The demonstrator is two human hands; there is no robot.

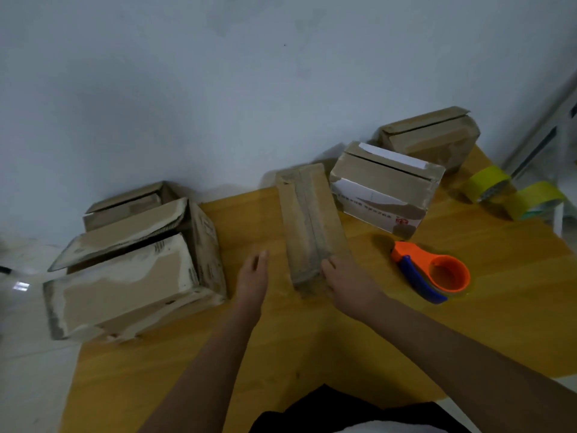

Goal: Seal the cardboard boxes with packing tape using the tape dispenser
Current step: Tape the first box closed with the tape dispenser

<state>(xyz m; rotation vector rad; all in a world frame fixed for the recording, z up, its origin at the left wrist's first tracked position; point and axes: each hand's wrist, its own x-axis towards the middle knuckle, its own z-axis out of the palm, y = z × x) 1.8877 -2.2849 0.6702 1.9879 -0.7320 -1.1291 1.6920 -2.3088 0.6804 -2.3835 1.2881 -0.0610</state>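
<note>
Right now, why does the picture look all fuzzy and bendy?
Head view: dim, soft light, so the narrow box and the printing on the white-labelled box look blurry; the left hand is smeared; the wide lens bends the table edge and tilts the wall.

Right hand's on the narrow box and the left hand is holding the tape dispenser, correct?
Not quite. The head view shows the tape dispenser lying on the table, untouched; the left hand hovers open and holds nothing. The right hand is on the narrow box.

Single head-worn camera, looking forward and down, close over the wooden table (312,339), wall beyond, wide-angle.
</note>
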